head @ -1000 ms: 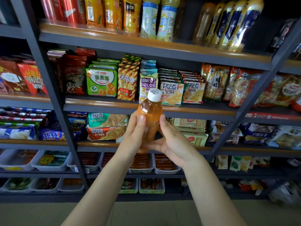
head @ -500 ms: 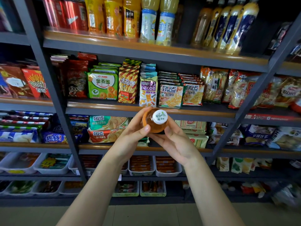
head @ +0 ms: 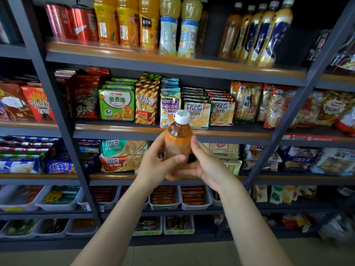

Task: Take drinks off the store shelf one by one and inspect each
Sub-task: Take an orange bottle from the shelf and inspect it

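I hold a small amber drink bottle (head: 178, 143) with a white cap in front of the shelves, nearly upright and tipped a little toward me. My left hand (head: 156, 166) wraps its left side, thumb across the front. My right hand (head: 204, 166) cradles its right side and bottom, fingers curled under it. The bottle's lower part is hidden by my hands. More drinks stand on the top shelf (head: 172, 62): red cans (head: 76, 24), orange bottles (head: 126, 22), pale yellow bottles (head: 180, 25) and blue-labelled bottles (head: 265, 31).
Snack packets (head: 117, 104) fill the middle shelves behind my hands. White trays (head: 196, 198) of packets line the lower shelves. Grey uprights (head: 63, 131) divide the shelving. A gap on the top shelf lies between the pale yellow and blue-labelled bottles.
The bottle went from upright to cap pointed at me, and has now tilted back to nearly upright. Both hands stayed on it, and the view shifted slightly upward.
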A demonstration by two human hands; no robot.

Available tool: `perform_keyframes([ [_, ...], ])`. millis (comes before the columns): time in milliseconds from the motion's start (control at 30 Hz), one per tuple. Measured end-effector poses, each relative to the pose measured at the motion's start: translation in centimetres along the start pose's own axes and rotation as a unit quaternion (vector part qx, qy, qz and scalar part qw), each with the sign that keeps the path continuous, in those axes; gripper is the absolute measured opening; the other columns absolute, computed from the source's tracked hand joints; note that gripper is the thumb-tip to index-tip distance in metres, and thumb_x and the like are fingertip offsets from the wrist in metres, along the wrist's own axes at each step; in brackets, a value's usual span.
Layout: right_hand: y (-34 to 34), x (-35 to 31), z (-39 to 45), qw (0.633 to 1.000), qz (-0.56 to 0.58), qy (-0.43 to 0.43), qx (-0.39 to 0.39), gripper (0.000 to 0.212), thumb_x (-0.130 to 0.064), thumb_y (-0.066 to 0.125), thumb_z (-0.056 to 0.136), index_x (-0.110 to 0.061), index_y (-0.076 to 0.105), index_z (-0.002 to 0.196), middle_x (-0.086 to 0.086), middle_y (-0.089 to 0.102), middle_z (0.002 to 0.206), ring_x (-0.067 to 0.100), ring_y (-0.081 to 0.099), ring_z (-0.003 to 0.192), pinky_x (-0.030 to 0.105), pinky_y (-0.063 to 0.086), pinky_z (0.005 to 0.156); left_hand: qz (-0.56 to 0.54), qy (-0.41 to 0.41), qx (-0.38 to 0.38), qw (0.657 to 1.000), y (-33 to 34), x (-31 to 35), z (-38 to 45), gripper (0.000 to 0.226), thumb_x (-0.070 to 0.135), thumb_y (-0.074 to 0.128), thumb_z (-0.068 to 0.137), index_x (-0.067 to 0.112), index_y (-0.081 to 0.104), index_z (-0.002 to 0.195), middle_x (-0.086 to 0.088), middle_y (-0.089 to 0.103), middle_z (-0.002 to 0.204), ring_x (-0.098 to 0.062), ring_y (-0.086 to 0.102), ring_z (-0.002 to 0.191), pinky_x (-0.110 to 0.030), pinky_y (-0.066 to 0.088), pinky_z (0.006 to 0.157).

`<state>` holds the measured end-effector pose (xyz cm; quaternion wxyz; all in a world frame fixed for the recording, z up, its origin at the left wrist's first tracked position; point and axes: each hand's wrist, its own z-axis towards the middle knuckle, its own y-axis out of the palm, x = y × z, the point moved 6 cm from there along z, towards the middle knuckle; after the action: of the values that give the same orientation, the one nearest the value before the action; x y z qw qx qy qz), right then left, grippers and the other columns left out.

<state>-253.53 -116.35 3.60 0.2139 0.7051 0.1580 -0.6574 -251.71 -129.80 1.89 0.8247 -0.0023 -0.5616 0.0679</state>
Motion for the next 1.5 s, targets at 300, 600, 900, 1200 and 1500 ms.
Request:
perform_keyframes([
  [300, 1.0, 0.5, -0.2, 0.996, -0.088, 0.003, -0.015, 0.028, -0.062, 0.044, 0.097, -0.059, 0.052, 0.123, -0.03, 0.067, 0.116, -0.005, 0.065, 0.109, 0.027, 0.053, 0.094, -0.128, -0.142, 0.108, 0.976, -0.4, 0.4, -0.3, 0.043, 0.045, 0.069, 0.085, 0.014, 0.069, 0.114, -0.003, 0.077, 0.1, -0.021, 0.074, 0.096, -0.023, 0.057, 0.072],
  [600, 0.6, -1.2, 0.6, 0.985, 0.162, 0.006, 0.057, 0.031, -0.034, 0.058, 0.098, -0.021, 0.065, 0.126, 0.008, 0.076, 0.105, 0.023, 0.073, 0.096, 0.04, 0.055, 0.086, -0.108, -0.06, -0.056, 0.991, 0.6, 3.9, -0.2, 0.071, 0.033, 0.065, 0.086, 0.047, 0.033, 0.148, 0.003, 0.067, 0.123, -0.013, 0.069, 0.109, -0.027, 0.057, 0.083],
  [900, 1.6, -4.9, 1.3, 0.989, 0.146, -0.035, -0.011, 0.036, -0.038, 0.044, 0.106, -0.033, 0.051, 0.141, 0.01, 0.071, 0.105, 0.022, 0.073, 0.086, 0.039, 0.058, 0.061, -0.122, -0.039, -0.026, 0.991, 0.2, 4.6, 1.2, 0.076, 0.034, 0.077, 0.085, 0.04, 0.04, 0.151, 0.02, 0.072, 0.11, -0.005, 0.068, 0.108, -0.025, 0.056, 0.087],
  [1200, 2.0, -5.5, 2.8, 0.997, 0.064, 0.029, -0.024, 0.081, -0.073, 0.033, 0.095, -0.006, 0.065, 0.127, 0.021, 0.069, 0.096, 0.03, 0.065, 0.075, 0.033, 0.056, 0.059, -0.087, -0.114, 0.006, 0.99, -0.4, 6.0, 3.4, 0.051, 0.059, 0.072, 0.079, 0.039, 0.065, 0.125, 0.009, 0.074, 0.116, -0.014, 0.068, 0.112, -0.046, 0.048, 0.107],
  [1500, 1.5, -6.6, 2.8, 0.996, 0.083, 0.027, -0.015, 0.067, -0.066, 0.04, 0.098, -0.012, 0.063, 0.13, 0.018, 0.072, 0.096, 0.031, 0.069, 0.077, 0.034, 0.058, 0.061, -0.122, -0.102, 0.001, 0.987, 0.1, 7.7, 3.5, 0.04, 0.06, 0.054, 0.088, 0.038, 0.067, 0.119, 0.008, 0.076, 0.111, -0.01, 0.071, 0.104, -0.027, 0.055, 0.083],
])
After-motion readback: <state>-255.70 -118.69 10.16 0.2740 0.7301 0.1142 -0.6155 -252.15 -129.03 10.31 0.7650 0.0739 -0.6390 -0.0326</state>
